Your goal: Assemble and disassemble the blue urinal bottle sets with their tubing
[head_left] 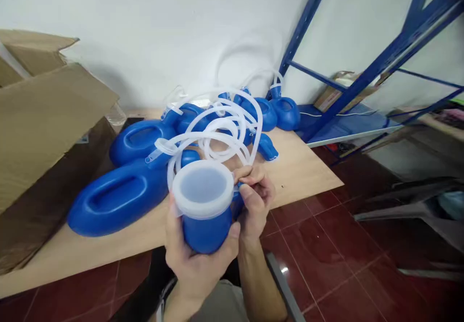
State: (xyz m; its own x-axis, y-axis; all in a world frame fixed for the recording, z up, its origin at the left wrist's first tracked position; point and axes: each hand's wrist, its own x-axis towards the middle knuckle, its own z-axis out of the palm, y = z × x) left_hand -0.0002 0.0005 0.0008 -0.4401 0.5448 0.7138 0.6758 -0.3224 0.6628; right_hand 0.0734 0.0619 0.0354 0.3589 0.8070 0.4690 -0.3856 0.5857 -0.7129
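My left hand [195, 264] wraps around the wide neck of a blue plastic urine bottle [206, 232]. A translucent white cap [203, 186] sits on its mouth, facing me. At the cap's right side, my right hand [253, 196] pinches the cap's strap tab [237, 186] between thumb and fingers. A small blue bit shows there, and the fingers partly hide the spot. Most of the bottle's body is behind the neck and my hands. Just beyond my hands, coiled white translucent hoses [217, 138] lie over other blue bottles.
Several blue bottles, such as one with a long handle slot [116, 198], lie on the wooden table [300, 167]. An open cardboard box [47, 133] stands at the left. A blue metal shelf [337, 124] rises at the right, with a chair [402, 211] beyond the table's edge.
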